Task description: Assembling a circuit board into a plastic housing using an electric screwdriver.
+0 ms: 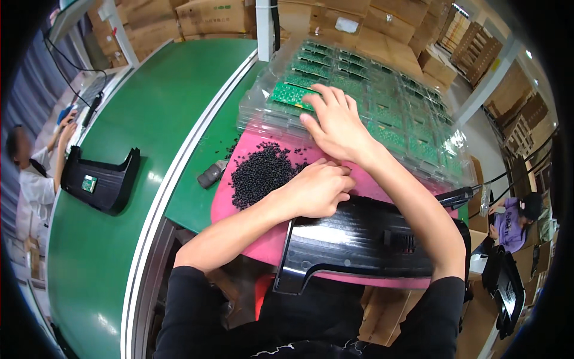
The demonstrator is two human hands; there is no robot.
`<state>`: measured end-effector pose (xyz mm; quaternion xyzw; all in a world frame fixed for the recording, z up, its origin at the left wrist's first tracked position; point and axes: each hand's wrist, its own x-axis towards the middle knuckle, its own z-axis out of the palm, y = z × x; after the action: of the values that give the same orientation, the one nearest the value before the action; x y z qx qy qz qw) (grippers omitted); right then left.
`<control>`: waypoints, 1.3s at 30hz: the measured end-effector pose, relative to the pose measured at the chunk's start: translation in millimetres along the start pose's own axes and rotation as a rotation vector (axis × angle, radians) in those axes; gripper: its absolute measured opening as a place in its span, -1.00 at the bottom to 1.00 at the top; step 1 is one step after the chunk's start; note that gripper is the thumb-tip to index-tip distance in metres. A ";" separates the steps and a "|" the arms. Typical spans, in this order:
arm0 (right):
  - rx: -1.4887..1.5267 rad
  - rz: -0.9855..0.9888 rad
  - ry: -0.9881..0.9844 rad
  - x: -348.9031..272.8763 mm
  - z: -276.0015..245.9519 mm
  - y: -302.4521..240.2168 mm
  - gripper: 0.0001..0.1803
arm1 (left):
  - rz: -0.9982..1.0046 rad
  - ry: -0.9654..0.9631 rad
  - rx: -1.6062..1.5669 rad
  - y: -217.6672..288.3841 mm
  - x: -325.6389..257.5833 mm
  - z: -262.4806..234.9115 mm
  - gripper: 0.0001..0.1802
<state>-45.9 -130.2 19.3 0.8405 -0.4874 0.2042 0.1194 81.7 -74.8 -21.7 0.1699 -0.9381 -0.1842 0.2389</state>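
My right hand [338, 122] reaches over the near left corner of a clear plastic tray [254, 113]. Its thumb and fingers are at the right end of a green circuit board [288, 94], which looks pinched between them. Lower down, my left hand [321, 188] is closed, its fingers curled at the far edge of a glossy black plastic housing [353, 239]. Whatever those fingers hold is hidden. Beside that hand a heap of small black screws [260, 176] lies on a pink mat [230, 206]. The housing lies on the mat's near side, close to my body.
Several boards sit in the tray's rows. A black-handled tool [457, 197] lies right of the housing; a dark grey object [210, 175] lies left of the screws. Another black housing [101, 182] rests on the green conveyor [89, 263]. Co-workers [39, 170] [511, 224] are at both sides.
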 end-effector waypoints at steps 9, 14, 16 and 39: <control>0.117 0.083 -0.104 43.3 0.9 33.8 -0.33 | 0.018 -0.040 -0.083 1.5 6.8 -3.9 -0.85; -0.039 0.101 -0.105 31.8 16.0 50.0 -0.71 | 0.014 -0.078 -0.135 1.9 11.6 1.3 -0.83; 0.076 0.136 0.056 17.6 1.9 41.3 -0.73 | 0.008 -0.084 -0.145 6.9 8.5 -1.8 -0.83; 1.010 0.613 0.132 -255.1 -165.2 24.9 -0.31 | 0.193 0.177 -0.104 85.7 63.3 -4.2 -0.34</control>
<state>-217.7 120.1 48.8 0.5996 -0.5420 0.4877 -0.3299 11.6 -26.7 42.7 0.0817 -0.9146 -0.1929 0.3459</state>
